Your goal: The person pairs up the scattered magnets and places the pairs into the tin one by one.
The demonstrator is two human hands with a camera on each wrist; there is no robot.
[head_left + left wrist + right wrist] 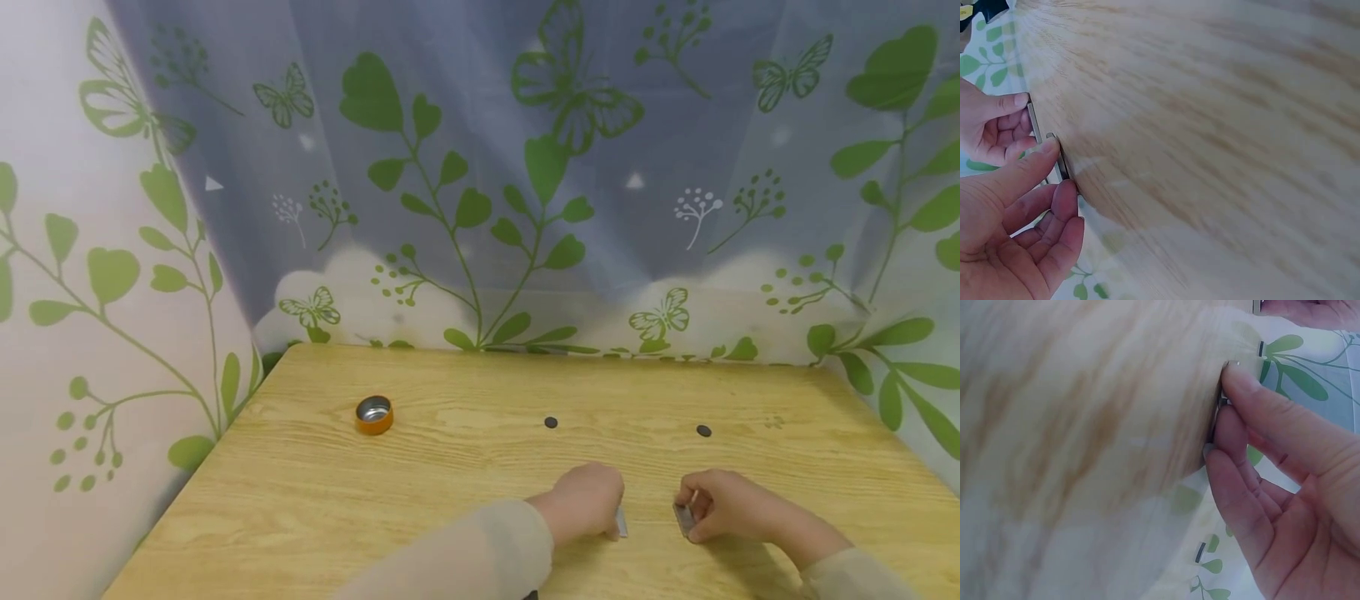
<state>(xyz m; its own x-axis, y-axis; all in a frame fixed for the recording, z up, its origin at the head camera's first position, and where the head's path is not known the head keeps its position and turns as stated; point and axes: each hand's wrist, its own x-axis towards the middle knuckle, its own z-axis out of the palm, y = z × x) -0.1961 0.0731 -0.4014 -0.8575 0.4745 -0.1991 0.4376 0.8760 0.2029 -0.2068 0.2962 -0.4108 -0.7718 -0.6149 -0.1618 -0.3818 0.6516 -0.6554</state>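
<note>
My left hand (588,500) pinches a small flat metal piece (622,522) close over the wooden table. In the left wrist view, thumb and fingertips grip the edges of this thin piece (1060,159). To its right, my right hand (723,504) holds a grey rectangular flat piece (683,520) between thumb and fingers, tilted at the tabletop. The right wrist view shows this piece (1217,415) edge-on, mostly hidden by the fingertips. A gap of bare wood separates the two pieces in the head view. Beyond the hands lie two small black discs (551,422), one ahead of each hand.
An orange round bowl (374,415) with a shiny metal inside stands at the left of the wooden table (465,450). A patterned curtain (480,317) with green leaves and butterflies borders the table's back edge and both sides.
</note>
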